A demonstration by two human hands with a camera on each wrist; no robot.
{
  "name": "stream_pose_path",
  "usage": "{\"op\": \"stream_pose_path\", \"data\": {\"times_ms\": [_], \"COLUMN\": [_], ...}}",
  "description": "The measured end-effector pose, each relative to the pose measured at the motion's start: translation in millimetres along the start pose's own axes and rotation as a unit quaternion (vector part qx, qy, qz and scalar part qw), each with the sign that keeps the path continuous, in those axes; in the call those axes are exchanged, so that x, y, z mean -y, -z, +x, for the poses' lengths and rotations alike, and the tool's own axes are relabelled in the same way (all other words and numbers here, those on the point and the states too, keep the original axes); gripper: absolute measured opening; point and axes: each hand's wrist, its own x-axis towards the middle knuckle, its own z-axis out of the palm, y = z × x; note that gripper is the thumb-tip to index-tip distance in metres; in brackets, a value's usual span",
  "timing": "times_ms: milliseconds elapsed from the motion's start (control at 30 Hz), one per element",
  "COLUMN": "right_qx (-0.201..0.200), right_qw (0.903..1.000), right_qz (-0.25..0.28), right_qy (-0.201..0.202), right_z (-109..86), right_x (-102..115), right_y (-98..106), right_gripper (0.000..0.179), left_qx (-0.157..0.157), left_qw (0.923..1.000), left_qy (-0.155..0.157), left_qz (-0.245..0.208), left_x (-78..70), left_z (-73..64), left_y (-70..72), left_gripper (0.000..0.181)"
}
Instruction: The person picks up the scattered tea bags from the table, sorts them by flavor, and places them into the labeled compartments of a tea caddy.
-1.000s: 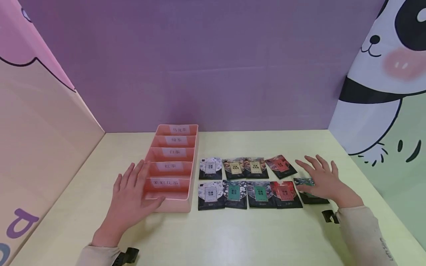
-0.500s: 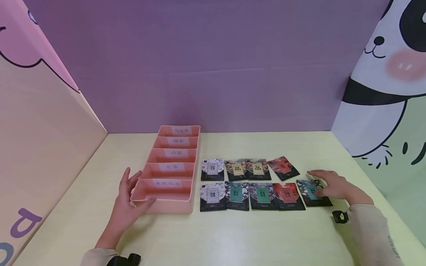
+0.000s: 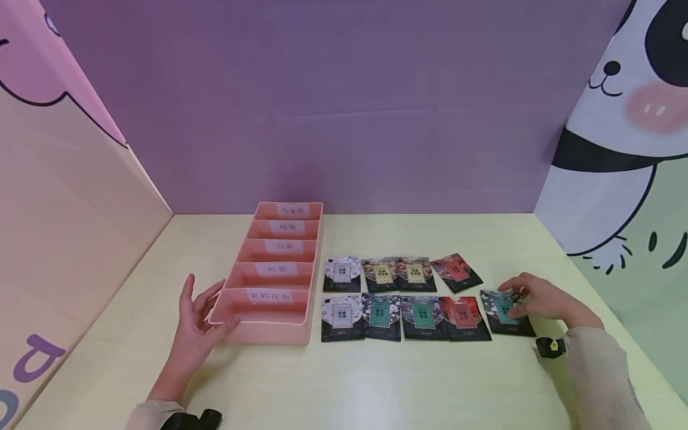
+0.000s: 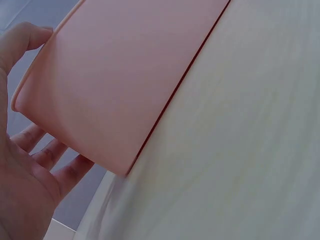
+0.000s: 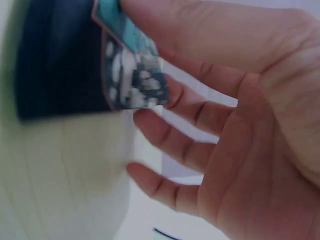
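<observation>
In the head view my left hand (image 3: pixel 190 337) holds the near left corner of a long pink divided box (image 3: pixel 269 334). Its thumb lies on the front rim and its fingers reach along the left wall, as the left wrist view of the box (image 4: pixel 115 75) shows. At the right end of the front row, my right hand (image 3: pixel 545 301) pinches a dark tea sachet (image 3: pixel 497 307) with a teal label. The right wrist view has the thumb over the face of this sachet (image 5: pixel 60 65) and fingertips at its far edge.
Two rows of tea sachets lie right of the box: white-label (image 3: pixel 343 316), green-label (image 3: pixel 423 316), red-label (image 3: pixel 464 316) and yellow-label (image 3: pixel 415 273). A tilted red sachet (image 3: pixel 457 272) ends the back row. A purple wall (image 3: pixel 349 107) stands behind the table (image 3: pixel 376 382).
My right hand has come down from above the teal-label sachet, and its thumb and fingers have closed on it. My left hand has drawn back slightly toward the box's near left corner.
</observation>
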Motion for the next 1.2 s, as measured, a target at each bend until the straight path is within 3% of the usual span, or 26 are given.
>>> {"op": "stream_pose_path", "data": {"times_ms": [133,367,533,833,1033,1200], "right_qx": [-0.007,-0.047,-0.066,-0.109,-0.124,-0.13], "right_qw": [0.9994,0.9987,0.9975,0.9938,0.9903,0.9893], "right_qz": [0.03,-0.014,-0.014,-0.025,-0.043,-0.051], "right_qy": [-0.015,-0.016,-0.02,0.006,0.045,0.043], "right_z": [0.6,-3.5,-11.5,-23.5,-16.4,-2.3], "right_x": [-6.3,-9.9,-5.0,18.1,38.4,60.7], "right_y": [2.0,11.7,22.8,31.0,44.5,52.8], "right_gripper": [0.046,0.027,0.021,0.02,0.021,0.02], "left_qx": [0.001,0.009,0.013,0.024,0.023,0.014], "left_qw": [0.9998,0.9988,0.9981,0.9974,0.9984,0.9973], "left_qy": [0.0,0.001,-0.006,-0.01,0.0,-0.006], "left_qz": [-0.019,-0.049,-0.059,-0.067,-0.053,-0.071], "left_x": [2.1,5.6,7.1,7.8,7.1,7.7], "left_z": [-0.1,-3.5,-1.6,0.5,1.5,-0.8], "left_y": [0.4,0.7,1.8,8.0,8.6,8.8], "left_gripper": [0.107,0.106,0.105,0.104,0.103,0.103]}}
